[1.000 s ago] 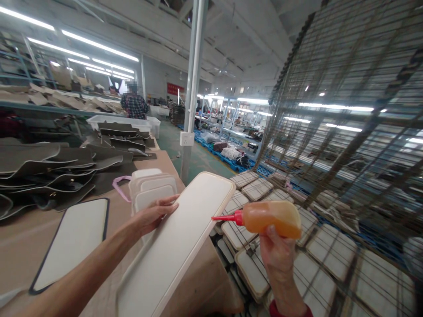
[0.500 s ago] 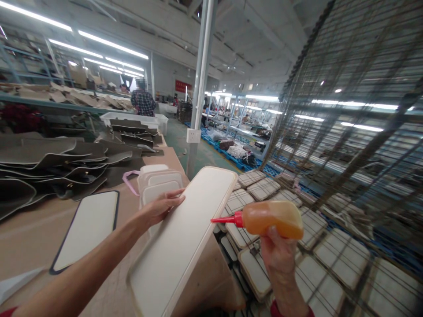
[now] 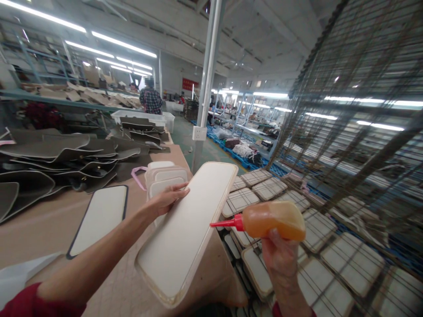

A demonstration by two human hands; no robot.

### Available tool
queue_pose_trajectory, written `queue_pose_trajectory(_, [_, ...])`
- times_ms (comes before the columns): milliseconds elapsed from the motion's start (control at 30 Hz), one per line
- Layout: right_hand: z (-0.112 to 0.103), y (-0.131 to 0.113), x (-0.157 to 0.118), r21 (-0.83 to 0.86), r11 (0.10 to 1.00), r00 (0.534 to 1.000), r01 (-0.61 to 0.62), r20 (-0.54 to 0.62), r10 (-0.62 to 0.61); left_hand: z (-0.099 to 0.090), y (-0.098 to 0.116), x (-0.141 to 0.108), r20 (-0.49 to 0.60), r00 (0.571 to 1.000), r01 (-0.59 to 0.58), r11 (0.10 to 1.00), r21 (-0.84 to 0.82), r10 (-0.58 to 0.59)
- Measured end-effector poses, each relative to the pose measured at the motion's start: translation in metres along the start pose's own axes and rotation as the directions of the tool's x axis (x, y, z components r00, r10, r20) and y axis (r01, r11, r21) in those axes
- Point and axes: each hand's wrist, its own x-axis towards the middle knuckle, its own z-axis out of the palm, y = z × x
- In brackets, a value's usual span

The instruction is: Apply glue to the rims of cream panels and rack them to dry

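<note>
A long white panel with rounded corners and a pale raised rim [image 3: 185,233] is held tilted above the table by my left hand [image 3: 170,198], which grips its left edge, thumb on the face. My right hand [image 3: 280,255] is wrapped round a squeeze bottle of amber liquid, likely glue [image 3: 274,220]. Its red nozzle [image 3: 226,223] points left, the tip at the panel's right edge; whether it touches I cannot tell. Glossy yellowish residue shows along the panel's lower rim. Behind my left hand stand several smaller white panels [image 3: 163,174] in a stack.
A dark-edged white panel [image 3: 99,215] lies on the brown-covered table [image 3: 132,281]. Dark grey sheets [image 3: 66,154] are piled at the left. To the right, a wire rack [image 3: 317,246] carries several white panels; its upper grids slant overhead. A pole [image 3: 206,79] stands ahead. Further back is a person [image 3: 151,101].
The panel has tilted and shifted slightly, so its lower corner now shows. The nozzle tip has moved a little down along its right edge. The whole view has shifted slightly.
</note>
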Motion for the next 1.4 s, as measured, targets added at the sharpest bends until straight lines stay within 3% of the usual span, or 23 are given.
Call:
queue_pose_trajectory(233, [-0.001, 0.001, -0.005, -0.016, 0.999, 0.997, -0.034, 0.074, 0.035, 0.002, 0.006, 0.004, -0.071, 0.997, 0.004, 1.0, -0.004, -0.005])
queue_pose_trajectory(700, [0.007, -0.003, -0.014, 0.024, 0.997, 0.988, -0.08, 0.134, 0.076, -0.003, 0.017, 0.02, -0.008, 1.0, -0.029, 1.0, -0.003, 0.029])
queue_pose_trajectory(1100, [0.005, -0.002, -0.021, 0.026, 0.993, 0.987, -0.115, 0.113, 0.112, -0.007, 0.026, 0.027, 0.0, 0.999, -0.036, 0.999, 0.024, 0.036])
queue_pose_trajectory(1400, [0.011, 0.001, -0.035, 0.095, 0.957, 0.961, -0.274, 0.051, 0.27, -0.011, 0.033, 0.03, -0.167, 0.978, -0.114, 0.991, 0.068, 0.124])
